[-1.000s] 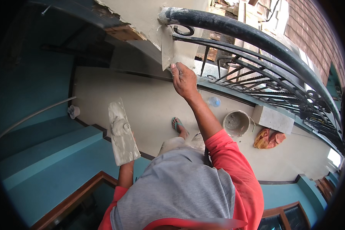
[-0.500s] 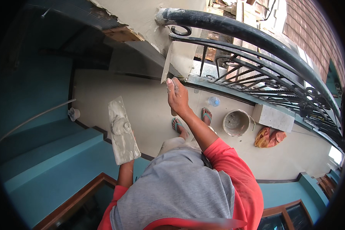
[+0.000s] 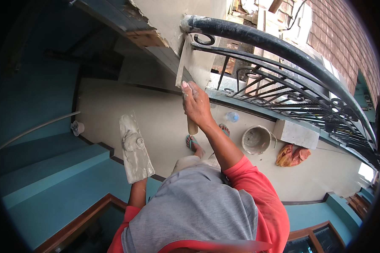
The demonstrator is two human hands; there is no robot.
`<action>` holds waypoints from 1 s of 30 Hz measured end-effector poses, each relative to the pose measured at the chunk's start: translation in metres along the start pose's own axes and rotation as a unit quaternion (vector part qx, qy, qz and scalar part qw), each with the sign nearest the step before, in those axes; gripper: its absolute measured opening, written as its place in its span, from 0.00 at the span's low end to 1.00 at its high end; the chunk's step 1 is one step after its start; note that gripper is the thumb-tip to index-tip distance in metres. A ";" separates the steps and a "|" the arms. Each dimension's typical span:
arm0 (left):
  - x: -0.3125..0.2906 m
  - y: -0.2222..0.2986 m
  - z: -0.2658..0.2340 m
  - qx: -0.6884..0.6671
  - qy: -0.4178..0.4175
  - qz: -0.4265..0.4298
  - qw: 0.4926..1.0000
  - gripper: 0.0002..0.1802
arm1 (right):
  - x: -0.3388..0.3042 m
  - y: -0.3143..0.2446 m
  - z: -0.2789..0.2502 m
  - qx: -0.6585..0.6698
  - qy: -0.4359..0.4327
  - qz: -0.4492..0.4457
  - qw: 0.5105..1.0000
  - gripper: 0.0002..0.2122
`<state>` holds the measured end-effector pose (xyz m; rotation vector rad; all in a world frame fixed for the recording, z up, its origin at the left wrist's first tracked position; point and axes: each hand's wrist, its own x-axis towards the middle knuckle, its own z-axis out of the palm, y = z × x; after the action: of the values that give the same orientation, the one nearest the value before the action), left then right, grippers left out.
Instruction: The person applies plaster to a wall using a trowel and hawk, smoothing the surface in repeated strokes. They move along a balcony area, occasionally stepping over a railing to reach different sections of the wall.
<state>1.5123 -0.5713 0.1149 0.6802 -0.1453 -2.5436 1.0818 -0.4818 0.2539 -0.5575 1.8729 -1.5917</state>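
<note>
My left hand is hidden beneath a long rectangular mortar board [image 3: 137, 162] and holds it up from below; the left forearm [image 3: 138, 194] shows at its near end. A heap of wet grey mortar [image 3: 133, 142] lies on the board, with more smeared along its surface. My right hand [image 3: 197, 104], spotted with mortar, is wrapped round a trowel [image 3: 192, 127]. The handle sticks out below the fist. Its thin blade stands nearly edge-on at the end of the wall [image 3: 169, 21], beside the railing; whether it touches cannot be made out.
A black metal railing [image 3: 257, 38] curves across the upper right. On the floor below stand a mortar-stained bucket [image 3: 256, 140], a clear bottle [image 3: 232, 117], a pale block [image 3: 297, 134] and a crumpled orange-red bag [image 3: 293, 155]. Teal ledges [image 3: 55, 168] and a small white pail [image 3: 77, 127] lie left.
My right hand and the trowel have shifted slightly, and more of the handle shows below the fist. The view has moved a little. The mortar board stays almost in place.
</note>
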 end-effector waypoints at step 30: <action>-0.008 -0.016 0.005 0.009 0.024 0.056 0.998 0.38 | 0.027 0.011 -0.019 -0.140 0.028 -0.284 0.948 0.13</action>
<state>1.5086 -0.5537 0.1196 0.7190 -0.1846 -2.4205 1.0502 -0.4836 0.2396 -1.2850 2.1171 -1.6968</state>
